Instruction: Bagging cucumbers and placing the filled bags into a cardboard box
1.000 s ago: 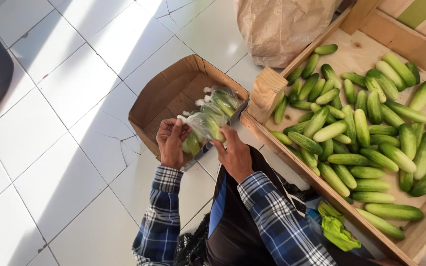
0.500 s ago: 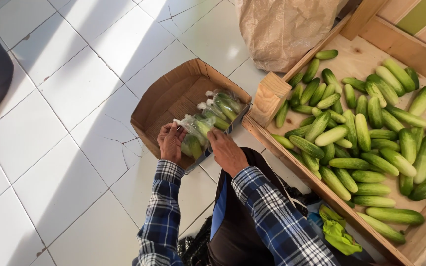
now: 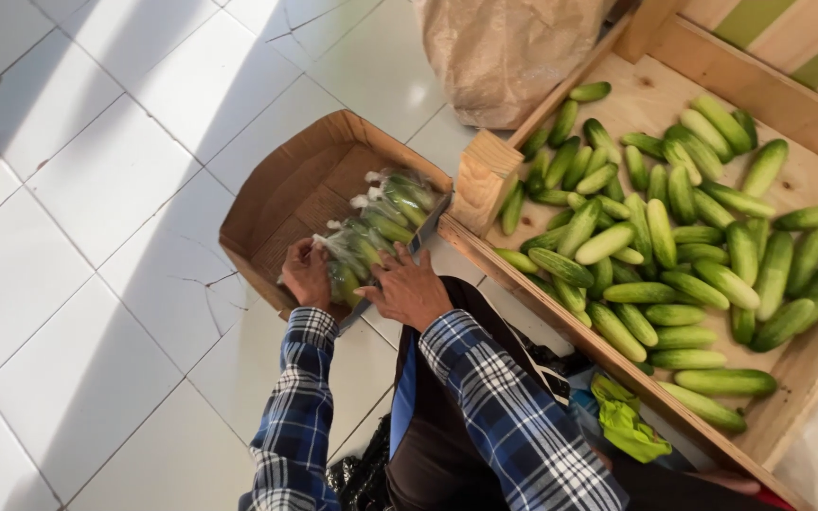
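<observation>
A: Since the earlier frame, item moved: clear bags of cucumbers (image 3: 371, 232), now lower and resting inside the cardboard box (image 3: 281, 185); both hands have followed them down.

B: Hands, state?

A: Left hand (image 3: 307, 274) closed on the near end of the bags; right hand (image 3: 411, 291) spread flat along their side by the box rim.

B: Surroundings?

A: Box on white tiled floor (image 3: 97, 208), touching the wooden crate (image 3: 485, 170) of loose cucumbers (image 3: 674, 246); brown paper sack (image 3: 508, 52) behind.

B: Handling note?

A: My judgement: keep the bags level, set them flat against the box floor, tops aligned, without squeezing.
</observation>
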